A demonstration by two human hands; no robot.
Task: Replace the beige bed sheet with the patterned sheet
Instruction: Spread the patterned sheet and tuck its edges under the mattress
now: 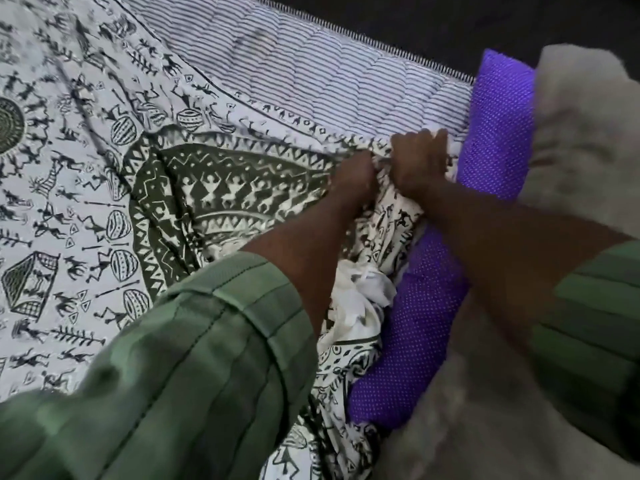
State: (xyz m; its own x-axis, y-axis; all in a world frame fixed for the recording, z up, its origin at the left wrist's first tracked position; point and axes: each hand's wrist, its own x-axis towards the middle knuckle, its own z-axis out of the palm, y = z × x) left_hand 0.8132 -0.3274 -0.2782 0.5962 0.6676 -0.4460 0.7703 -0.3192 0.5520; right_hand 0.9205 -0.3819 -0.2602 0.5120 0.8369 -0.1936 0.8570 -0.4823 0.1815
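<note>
Patterned sheet (86, 174): white cotton cloth printed with black tribal figures and an olive-green medallion band; spread flat over most of the mattress, its near-right edge gathered into a crumpled bunch. Left hand (353, 181): fingers curled tight round that bunched edge, knuckles up. Right hand (420, 164): just beside the left hand, touching it, likewise clenched on the same gathered cloth. Green striped sleeves (194, 358): cover both forearms to mid-arm. Mattress (311, 67): quilted, white with thin dark stripes, bare beyond the sheet's far edge, with zipped piping along its rim. Purple white-dotted pillow (495, 133): lies against the sheet's bunched edge, on its right. Beige fabric (585, 140): soft pale heap beyond the pillow, farther right; blurred, so whether it is the beige sheet cannot be told.
</note>
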